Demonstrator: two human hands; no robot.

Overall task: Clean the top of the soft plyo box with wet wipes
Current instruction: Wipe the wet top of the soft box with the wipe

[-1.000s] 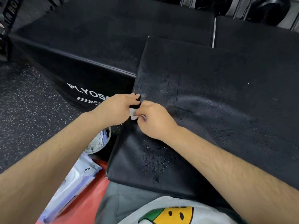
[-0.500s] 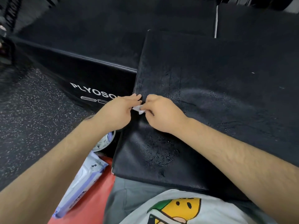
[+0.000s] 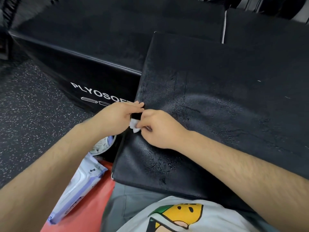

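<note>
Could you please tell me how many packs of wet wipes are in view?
1. The wet wipe pack lies lower left on the red surface, beside the plyo box, partly covered by the left forearm. Others could be hidden behind the arms.

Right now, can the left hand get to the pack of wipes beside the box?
Probably yes: the pack of wipes lies in the open below the left forearm. But the left hand shares the wipe with the right hand, so it must let go first.
</note>
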